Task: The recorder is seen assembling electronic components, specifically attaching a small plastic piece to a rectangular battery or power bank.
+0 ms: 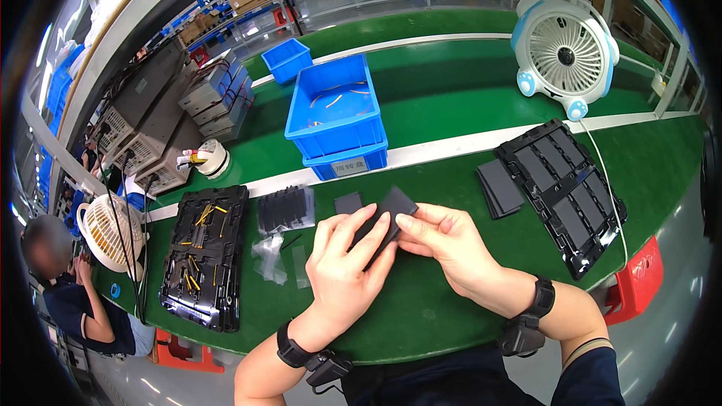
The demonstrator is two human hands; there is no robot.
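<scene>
Between my two hands, above the near middle of the green table, is a flat black rectangular piece [396, 207], tilted. My left hand [347, 263] has its fingers laid over the face of the piece and covers much of it. The thumb and fingers of my right hand [450, 246] pinch its right edge. Just behind my left fingers a small dark flat piece [347, 203] lies on the table. Left of it is a clear sheet with black strips [286, 209], with crumpled clear film [271, 259] nearer me. To the right lies a stack of dark rectangular pieces [500, 189].
A black tray with dark rectangles [560, 188] lies right; another black tray with yellow-ended strips [203, 256] lies left. Blue bins [337, 116] stand behind my hands. A white-blue fan [565, 56] stands back right, its cord crossing the right tray. A person [90, 308] sits far left.
</scene>
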